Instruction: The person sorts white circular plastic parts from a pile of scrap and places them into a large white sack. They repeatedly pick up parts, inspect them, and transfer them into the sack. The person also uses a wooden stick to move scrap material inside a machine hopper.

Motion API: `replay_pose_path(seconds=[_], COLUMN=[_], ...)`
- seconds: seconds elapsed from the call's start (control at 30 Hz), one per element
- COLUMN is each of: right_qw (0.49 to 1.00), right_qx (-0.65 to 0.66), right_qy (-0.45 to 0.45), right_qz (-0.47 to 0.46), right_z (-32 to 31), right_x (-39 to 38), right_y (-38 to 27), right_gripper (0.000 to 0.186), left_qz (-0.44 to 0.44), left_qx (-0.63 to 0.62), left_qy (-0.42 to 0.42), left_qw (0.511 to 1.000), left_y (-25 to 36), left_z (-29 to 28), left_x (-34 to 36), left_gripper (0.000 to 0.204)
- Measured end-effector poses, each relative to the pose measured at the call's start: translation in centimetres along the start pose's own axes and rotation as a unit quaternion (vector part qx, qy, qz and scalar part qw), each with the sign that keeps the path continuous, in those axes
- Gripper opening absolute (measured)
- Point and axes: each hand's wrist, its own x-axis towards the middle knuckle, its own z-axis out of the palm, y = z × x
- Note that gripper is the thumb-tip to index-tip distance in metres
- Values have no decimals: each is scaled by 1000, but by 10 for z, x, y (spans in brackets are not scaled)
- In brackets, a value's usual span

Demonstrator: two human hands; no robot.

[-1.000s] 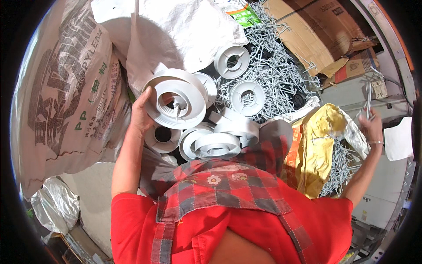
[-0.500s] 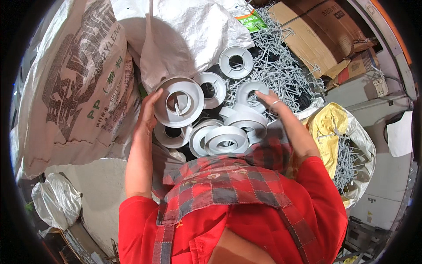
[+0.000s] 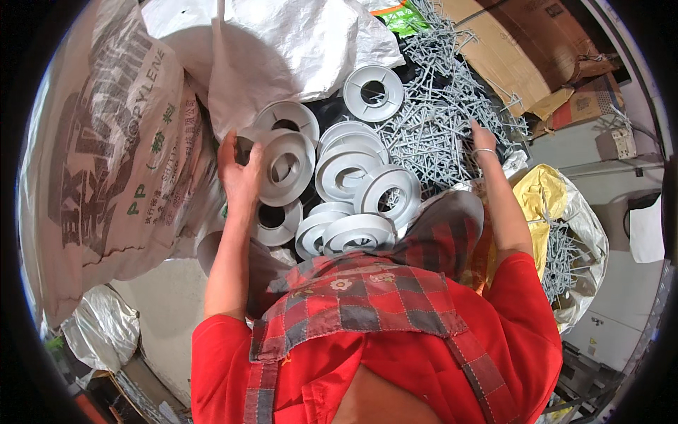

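Note:
My left hand [image 3: 242,169] is beside a grey plastic flanged ring [image 3: 305,169] at the left of a loose group of such rings. Its thumb and fingers are spread apart, the thumb close to that ring's edge. My right hand [image 3: 483,139] is over a heap of thin grey plastic sticks [image 3: 445,113]. Its fingers are drawn together, pointing down into the sticks; whatever is between them is too small to make out. Several more rings lie in front of me, some overlapping, with one separate ring [image 3: 351,106] toward the sticks.
A large white woven sack [image 3: 141,177] stands at the left, and white sheeting [image 3: 311,49] lies behind the rings. Cardboard boxes [image 3: 522,49] are at the far right. A yellow and white sack [image 3: 538,191] holding more sticks stands by my right arm.
My right hand has left the rings and moved right, over the sticks. My left hand has opened away from the ring it held. The rings near me lie differently now.

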Motion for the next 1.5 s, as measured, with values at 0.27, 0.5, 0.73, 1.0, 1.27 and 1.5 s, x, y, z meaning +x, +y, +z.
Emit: replay_pose_path(seconds=[0.27,0.5,0.73,1.0,1.27,1.5], right_qw=[943,916,857,890,920,962], right_qx=[142,259,317,329,119,95], right_qy=[-148,-241,-375,-315,-363,-256], right_qz=[261,188,160,23,81,-22], right_z=[21,36,25,47,38,88], right_x=[36,23,-28,-28,-26,11], right_y=[55,37,-13,-19,-38,2], right_gripper=[61,69,33,61,69,60], left_qz=[-447,-549,-553,-500,-506,-509], left_qx=[-444,-362,-311,-209,-201,-203], left_qy=[-362,-293,-302,-257,-343,-350], left_qw=[687,694,712,800,766,760], left_y=[131,105,-28,43,11,40], left_z=[165,311,403,387,387,371], left_x=[-25,-38,-48,-54,-43,-42], left_gripper=[32,38,28,53,31,16])
